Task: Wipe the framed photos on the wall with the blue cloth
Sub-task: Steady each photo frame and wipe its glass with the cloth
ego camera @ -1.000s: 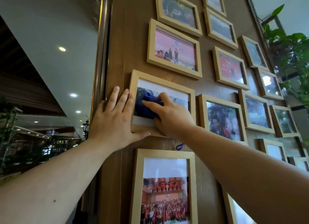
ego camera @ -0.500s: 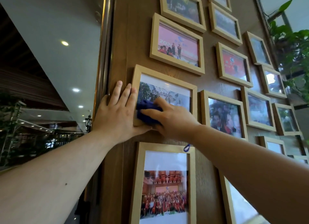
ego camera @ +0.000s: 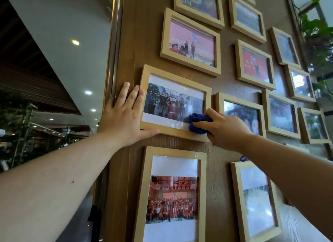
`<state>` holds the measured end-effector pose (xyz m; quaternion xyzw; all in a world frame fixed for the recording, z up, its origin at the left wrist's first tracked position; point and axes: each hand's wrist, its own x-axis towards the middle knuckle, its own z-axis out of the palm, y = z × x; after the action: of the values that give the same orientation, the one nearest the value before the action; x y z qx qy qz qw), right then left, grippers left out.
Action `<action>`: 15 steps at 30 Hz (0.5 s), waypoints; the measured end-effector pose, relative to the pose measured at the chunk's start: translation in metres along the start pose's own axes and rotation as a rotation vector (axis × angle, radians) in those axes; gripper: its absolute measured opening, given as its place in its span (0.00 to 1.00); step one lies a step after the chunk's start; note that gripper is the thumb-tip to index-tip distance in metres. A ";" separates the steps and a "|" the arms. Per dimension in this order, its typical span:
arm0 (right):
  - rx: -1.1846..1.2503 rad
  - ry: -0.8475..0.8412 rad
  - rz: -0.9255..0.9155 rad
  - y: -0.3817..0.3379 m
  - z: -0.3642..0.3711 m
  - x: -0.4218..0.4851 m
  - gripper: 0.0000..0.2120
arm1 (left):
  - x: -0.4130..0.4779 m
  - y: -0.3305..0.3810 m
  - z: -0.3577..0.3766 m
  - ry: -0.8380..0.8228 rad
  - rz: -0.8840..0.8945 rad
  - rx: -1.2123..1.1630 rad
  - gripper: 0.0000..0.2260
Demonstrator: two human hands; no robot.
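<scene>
A light wooden framed photo (ego camera: 173, 90) of a group of people hangs on the brown wood wall (ego camera: 221, 151). My right hand (ego camera: 223, 129) presses a bunched blue cloth (ego camera: 197, 122) against the glass at the frame's lower right corner. My left hand (ego camera: 124, 115) lies flat against the frame's left side, fingers spread on the wall and thumb under the bottom edge. Several other framed photos hang around it, one tall one (ego camera: 173, 196) directly below.
A metal strip (ego camera: 115, 43) runs along the wall's left edge, with an open hall and ceiling lights beyond. Green plant leaves (ego camera: 317, 36) hang at the far right. A small blue tag (ego camera: 243, 158) sticks on the wall under my right forearm.
My right hand has slid the blue cloth from the left part of the glass across to the lower right corner. The left hand has stayed on the frame's left side.
</scene>
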<state>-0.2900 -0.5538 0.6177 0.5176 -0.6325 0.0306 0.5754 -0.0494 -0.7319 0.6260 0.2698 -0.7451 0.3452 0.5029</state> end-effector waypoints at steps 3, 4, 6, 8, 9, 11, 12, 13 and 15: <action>-0.052 -0.034 0.023 0.007 0.002 -0.003 0.21 | -0.001 0.001 -0.002 -0.018 -0.007 0.011 0.53; -0.057 -0.036 0.024 0.006 0.002 -0.003 0.21 | -0.001 0.002 -0.002 -0.024 -0.010 0.015 0.53; -0.041 -0.014 0.034 0.005 0.000 -0.004 0.21 | -0.001 0.002 -0.004 -0.038 -0.010 0.028 0.53; 0.020 0.042 0.072 0.004 -0.003 -0.007 0.22 | -0.002 0.002 -0.006 -0.033 0.005 0.059 0.52; 0.059 0.074 0.100 0.003 -0.003 -0.008 0.22 | -0.003 0.002 -0.007 -0.019 0.019 0.070 0.52; 0.125 0.122 0.159 0.003 -0.005 -0.011 0.22 | -0.007 0.003 -0.010 0.012 0.051 0.072 0.51; 0.140 0.136 0.188 0.002 -0.005 -0.011 0.23 | -0.009 0.005 -0.011 0.016 0.077 0.057 0.50; 0.150 0.148 0.216 0.001 -0.004 -0.012 0.23 | -0.011 0.007 -0.012 0.013 0.113 0.044 0.49; 0.172 0.180 0.266 -0.001 -0.003 -0.015 0.24 | -0.010 0.018 -0.013 0.009 0.209 0.021 0.48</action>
<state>-0.2904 -0.5429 0.6072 0.4717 -0.6365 0.2066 0.5742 -0.0519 -0.7094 0.6153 0.1941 -0.7632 0.4048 0.4647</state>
